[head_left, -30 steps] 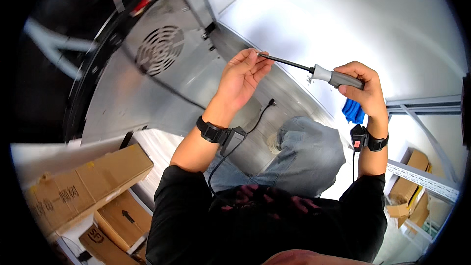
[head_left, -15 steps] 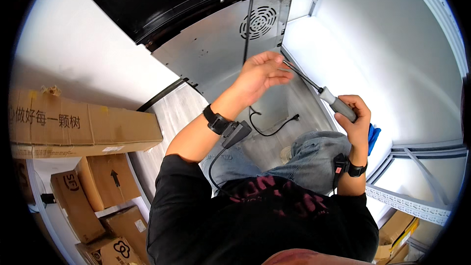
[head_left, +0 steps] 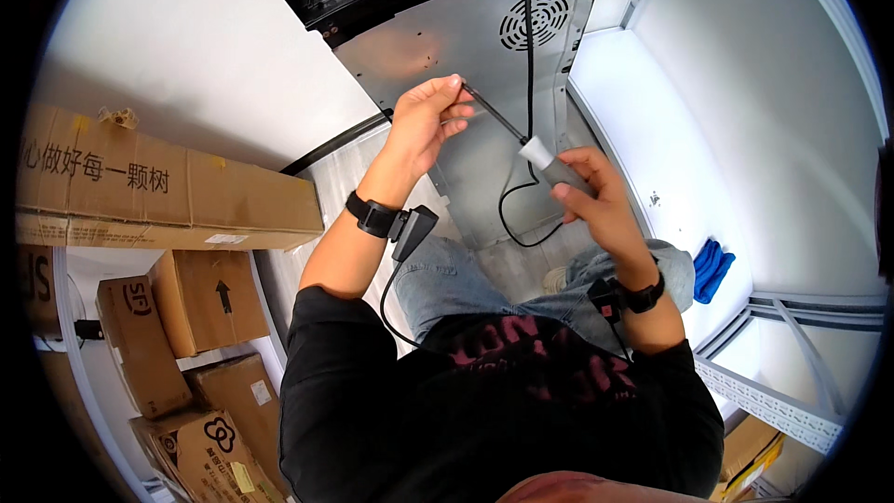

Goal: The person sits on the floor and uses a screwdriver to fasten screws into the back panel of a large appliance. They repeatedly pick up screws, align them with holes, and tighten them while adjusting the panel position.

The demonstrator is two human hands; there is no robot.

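Note:
A screwdriver with a grey handle [head_left: 551, 166] and a dark shaft spans the space between my hands, tilted with its tip up and to the left. My right hand [head_left: 596, 194] wraps round the handle. At the tip end, the thumb and forefinger of my left hand [head_left: 425, 121] pinch together; a small part there, if any, is too tiny to make out. Beyond both hands stands a metal panel [head_left: 400, 51] with a round slotted vent [head_left: 534, 22], the back of a dark-topped appliance. A black cord [head_left: 531, 65] hangs down it, and neither hand touches panel or cord.
Cardboard boxes fill the shelf on the left, with a long carton [head_left: 168, 182] on top. A blue cloth [head_left: 712, 270] lies on the white surface to the right, near a grey metal shelf frame [head_left: 773, 401]. A white wall [head_left: 186, 37] borders the appliance.
Both hands and the screwdriver have shifted left in the picture, and the view has turned, so more of the blue cloth shows. The right hand still grips the handle.

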